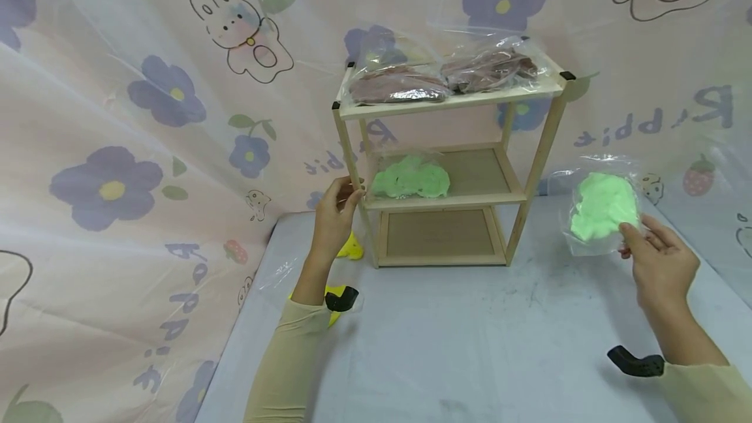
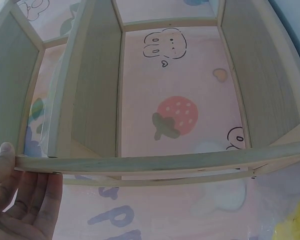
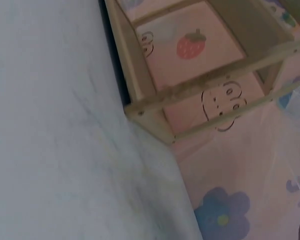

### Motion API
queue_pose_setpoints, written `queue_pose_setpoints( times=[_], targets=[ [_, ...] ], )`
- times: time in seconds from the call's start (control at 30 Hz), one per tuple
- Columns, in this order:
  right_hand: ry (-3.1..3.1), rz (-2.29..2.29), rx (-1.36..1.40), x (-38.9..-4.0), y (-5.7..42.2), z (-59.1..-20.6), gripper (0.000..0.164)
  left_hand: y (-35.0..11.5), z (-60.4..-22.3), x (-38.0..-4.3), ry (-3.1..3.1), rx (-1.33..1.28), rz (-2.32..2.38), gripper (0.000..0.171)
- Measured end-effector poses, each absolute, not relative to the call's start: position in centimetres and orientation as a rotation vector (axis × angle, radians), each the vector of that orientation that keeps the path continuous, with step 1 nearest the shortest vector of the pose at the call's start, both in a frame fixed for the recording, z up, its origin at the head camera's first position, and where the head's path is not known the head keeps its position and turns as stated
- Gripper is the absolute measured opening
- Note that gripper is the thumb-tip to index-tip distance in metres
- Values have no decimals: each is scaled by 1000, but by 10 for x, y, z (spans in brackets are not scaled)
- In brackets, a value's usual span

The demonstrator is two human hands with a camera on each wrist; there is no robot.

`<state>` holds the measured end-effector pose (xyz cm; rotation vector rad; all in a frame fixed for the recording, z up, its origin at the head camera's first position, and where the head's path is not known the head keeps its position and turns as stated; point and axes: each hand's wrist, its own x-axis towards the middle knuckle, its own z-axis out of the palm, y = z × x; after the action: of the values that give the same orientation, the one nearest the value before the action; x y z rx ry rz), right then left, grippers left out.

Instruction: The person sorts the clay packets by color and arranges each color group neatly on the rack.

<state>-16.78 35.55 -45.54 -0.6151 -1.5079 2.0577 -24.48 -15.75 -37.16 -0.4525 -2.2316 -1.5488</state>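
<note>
A small wooden shelf rack (image 1: 443, 201) with three tiers stands on the table. My left hand (image 1: 336, 214) is at its front left post, level with the middle tier. In the left wrist view, thumb and fingers (image 2: 42, 200) hold the post from both sides. Away to the right of the rack, my right hand (image 1: 666, 263) pinches the lower right corner of a clear bag of light green clay-like stuff (image 1: 605, 204), raised over the table. A similar green bag (image 1: 411, 178) lies at the left of the middle tier.
Two clear bags of brown stuff (image 1: 399, 85) lie side by side on the top tier. Yellow pieces in clear wrapping (image 1: 351, 248) lie on the table (image 1: 458, 344), partly hidden behind my left arm. A printed curtain (image 1: 223, 149) hangs close behind and at the left.
</note>
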Motion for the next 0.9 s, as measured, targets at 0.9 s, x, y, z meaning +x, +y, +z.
queue_pose_setpoints(
  times=[0.9],
  targets=[
    [-716,1871,278,-118,267,-407,49,-163,-375,-246,-2226,-516,-1498,34]
  ],
)
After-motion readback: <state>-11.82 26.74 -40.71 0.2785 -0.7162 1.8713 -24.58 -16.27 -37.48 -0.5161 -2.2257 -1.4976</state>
